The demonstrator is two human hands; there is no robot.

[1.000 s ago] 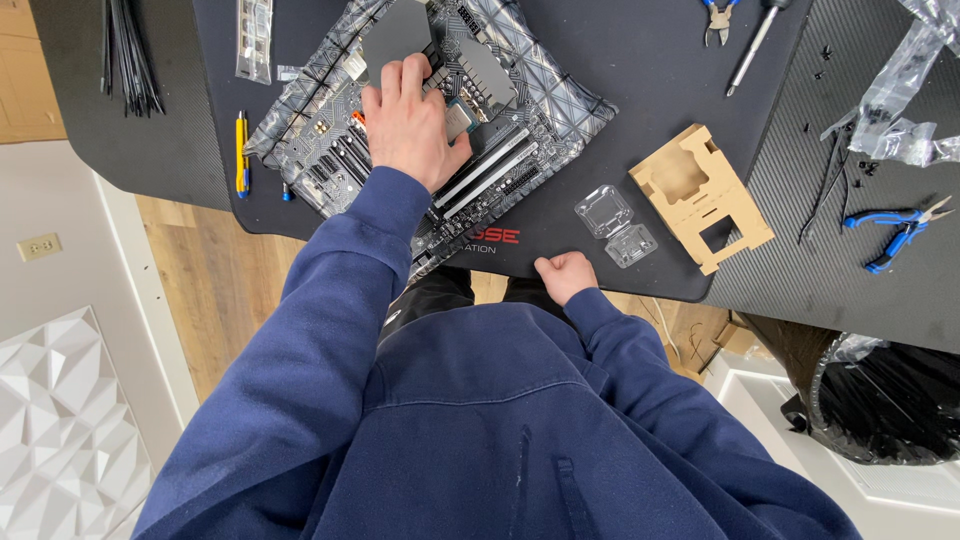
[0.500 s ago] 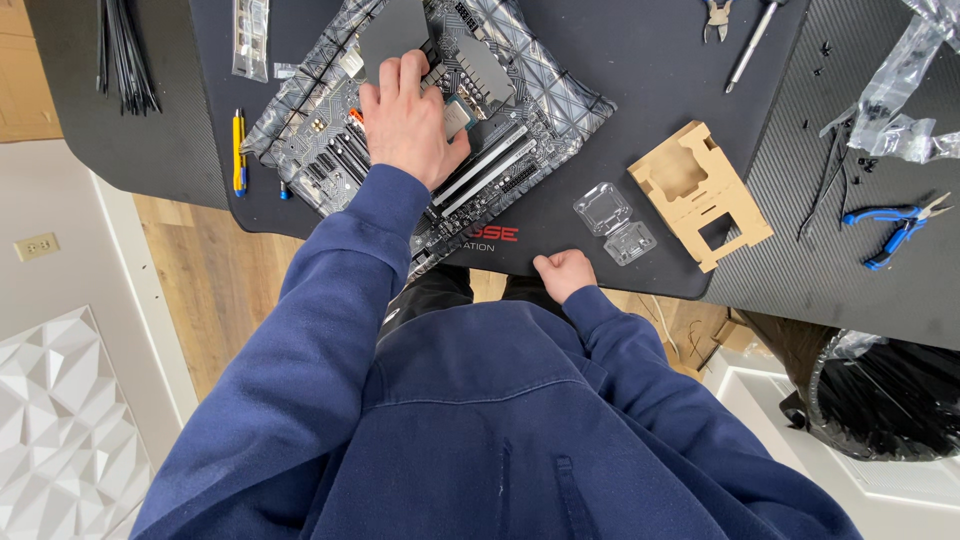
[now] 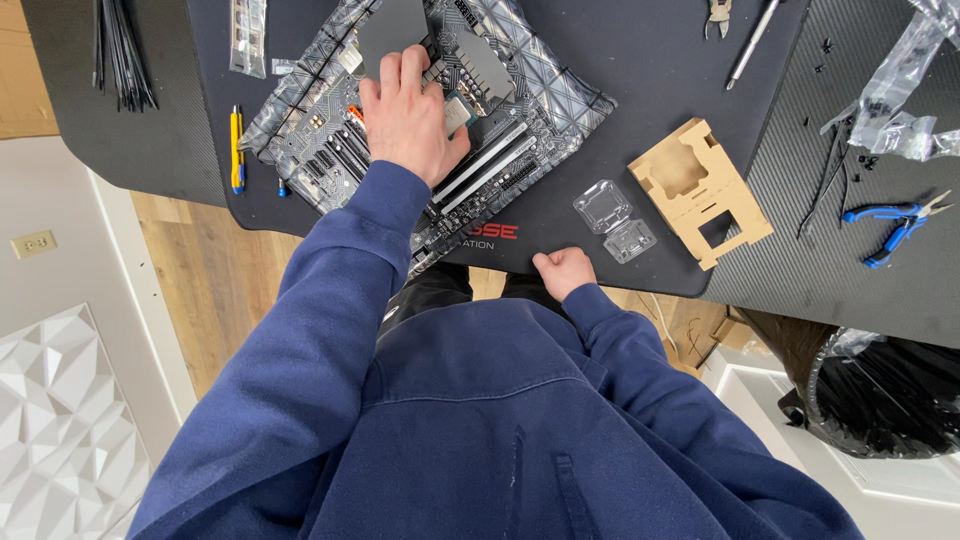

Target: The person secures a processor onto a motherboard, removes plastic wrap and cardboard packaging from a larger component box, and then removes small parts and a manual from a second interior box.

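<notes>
Left hand (image 3: 408, 118), in a navy blue sleeve: laid palm-down on the dark computer motherboard (image 3: 400, 140), fingers extended and close together over the region beside the silver square processor (image 3: 458, 113); it presses flat rather than pinching anything. The motherboard rests on a crinkled grey patterned anti-static bag (image 3: 560, 90), which lies on the black desk mat (image 3: 600, 40) near the mat's front-left part, set at an angle to the desk edge. Right hand (image 3: 563, 270): curled loosely at the front edge of the mat, fingers folded in, holding nothing that shows (whether the fingertips grip the mat's edge cannot be told). Just beyond it, two clear plastic square clamshell covers (image 3: 615, 222) lie touching each other; beside these to the right, a tan cardboard cut-out insert (image 3: 700, 190). Left of the motherboard: a yellow-and-blue pen-shaped tool (image 3: 237, 148) at the mat's edge, and a bundle of black cable ties (image 3: 120, 55) well apart on the carbon-textured desk (image 3: 150, 150). Far right: blue-handled pliers (image 3: 895, 222) and crumpled clear plastic wrapping (image 3: 900, 110). At the top: a slim metal screwdriver (image 3: 752, 42).
</notes>
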